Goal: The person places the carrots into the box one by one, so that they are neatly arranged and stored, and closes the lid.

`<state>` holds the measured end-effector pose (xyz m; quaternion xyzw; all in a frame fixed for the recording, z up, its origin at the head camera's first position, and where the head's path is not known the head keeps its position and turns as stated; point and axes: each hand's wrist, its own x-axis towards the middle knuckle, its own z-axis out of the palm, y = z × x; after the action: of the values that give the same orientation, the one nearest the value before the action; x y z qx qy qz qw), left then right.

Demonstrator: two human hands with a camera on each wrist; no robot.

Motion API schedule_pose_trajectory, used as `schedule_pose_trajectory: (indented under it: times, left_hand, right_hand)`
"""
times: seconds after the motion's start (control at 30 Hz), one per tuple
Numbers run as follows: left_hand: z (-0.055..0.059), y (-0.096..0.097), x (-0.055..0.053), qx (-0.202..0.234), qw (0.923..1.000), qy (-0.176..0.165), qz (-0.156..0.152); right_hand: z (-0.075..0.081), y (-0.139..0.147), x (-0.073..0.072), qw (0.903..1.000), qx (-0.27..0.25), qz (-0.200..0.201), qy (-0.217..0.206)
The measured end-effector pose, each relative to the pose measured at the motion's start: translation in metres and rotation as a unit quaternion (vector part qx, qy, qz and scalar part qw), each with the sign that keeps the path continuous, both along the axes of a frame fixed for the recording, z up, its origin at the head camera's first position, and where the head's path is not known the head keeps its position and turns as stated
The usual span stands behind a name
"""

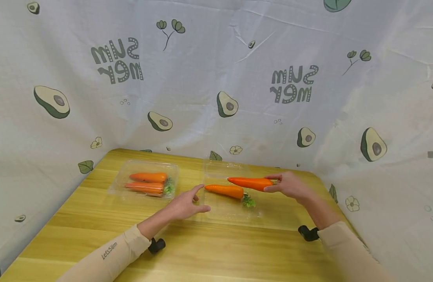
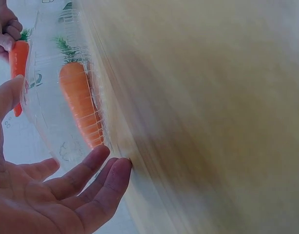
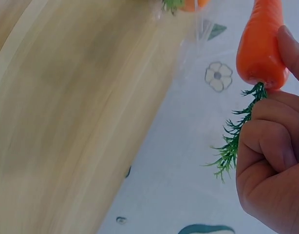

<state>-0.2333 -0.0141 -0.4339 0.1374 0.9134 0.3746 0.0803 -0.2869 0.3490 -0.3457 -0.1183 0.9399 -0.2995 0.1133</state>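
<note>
My right hand (image 1: 287, 185) pinches a red-orange carrot (image 1: 250, 183) by its thick leafy end, holding it level above an open clear plastic box (image 1: 216, 209). Inside that box lies another orange carrot (image 1: 225, 190) with its green top to the right. In the right wrist view, the held carrot (image 3: 261, 53) has green fronds (image 3: 232, 141) hanging beside curled fingers. My left hand (image 1: 184, 204) is at the box's left side, thumb and fingers spread and holding nothing. The left wrist view shows its fingertips (image 2: 121, 170) close to the box wall; whether they touch it I cannot tell.
At the left of the wooden table (image 1: 96, 227) stands a second clear box (image 1: 122, 166) with several carrots (image 1: 148, 177) inside. The open box's raised lid (image 1: 225, 169) is at the back. A patterned white curtain (image 1: 195, 78) hangs behind the table.
</note>
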Motion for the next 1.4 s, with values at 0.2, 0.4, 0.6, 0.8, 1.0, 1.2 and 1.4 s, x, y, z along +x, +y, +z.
schedule_pose_trajectory:
  times: [0.2,0.4,0.6,0.8,1.0,1.2,1.4]
  left_hand:
    - [0.0,0.0,-0.001,0.0,1.0,0.001,-0.001]
    - [0.001,0.001,-0.001,0.005,1.0,0.002,-0.005]
    - [0.001,0.0,0.0,0.01,0.9999,-0.003,-0.008]
    - [-0.001,0.002,0.0,0.005,0.9999,0.0,-0.01]
    - [-0.001,0.002,0.001,0.001,1.0,-0.003,-0.008]
    - [-0.001,0.001,0.001,-0.002,1.0,-0.003,-0.004]
    - [0.0,0.002,0.002,-0.003,1.0,0.0,-0.005]
  right_hand:
    - [-0.009,-0.024,-0.003,0.9997,-0.014,0.019,-0.007]
    - [-0.021,-0.044,-0.004,0.9994,0.019,0.028,0.007]
    - [-0.034,-0.062,-0.006,0.9984,0.032,0.042,0.019]
    - [-0.045,-0.074,-0.006,0.9965,0.052,0.057,0.034]
    - [-0.052,-0.083,-0.003,0.9933,0.085,0.055,0.056]
    - [-0.054,-0.095,0.005,0.9832,0.158,0.027,0.087]
    - [-0.058,-0.105,0.016,0.9645,0.225,0.016,0.138]
